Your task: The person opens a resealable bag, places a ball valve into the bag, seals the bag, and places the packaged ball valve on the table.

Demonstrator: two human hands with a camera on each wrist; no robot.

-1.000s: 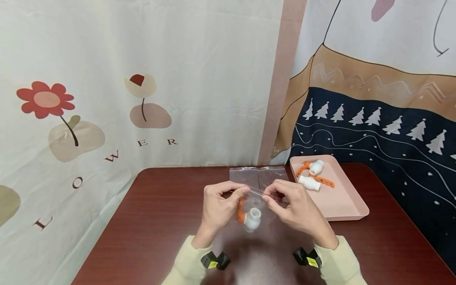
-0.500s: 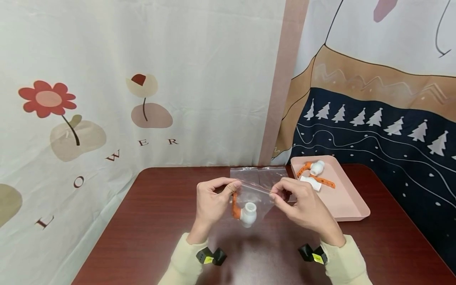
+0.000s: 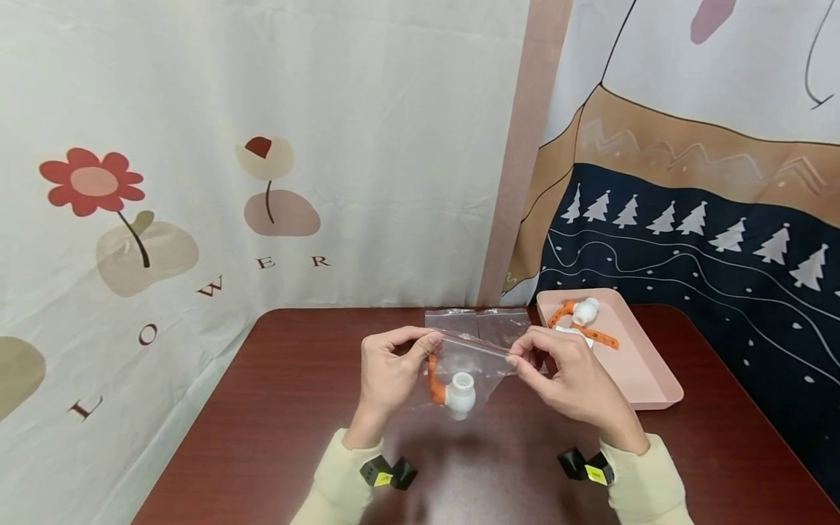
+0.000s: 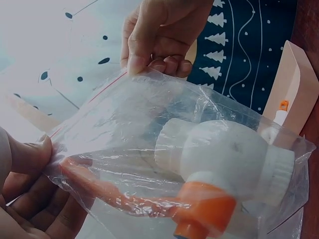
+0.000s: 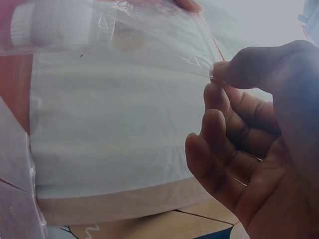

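Observation:
A clear zip-lock bag with a red line along its top edge hangs stretched between both hands. Inside it lies a white plastic ball valve with an orange lever handle, showing through the film. My left hand pinches the bag's top left corner between thumb and fingers, close to the handle's end. At the opposite top corner, my right hand pinches the film with thumb and forefinger; its other fingers are loosely curled in the right wrist view.
A pink tray at the right bears another white valve, an orange handle and a white piece partly behind the right hand. Flat clear bags lie at the back of the brown table. A printed curtain hangs behind.
Both hands have moved apart, the left a little leftward and the right rightward, pulling the bag's top edge straight. The bagged valve shifted slightly left. Both pinches stay.

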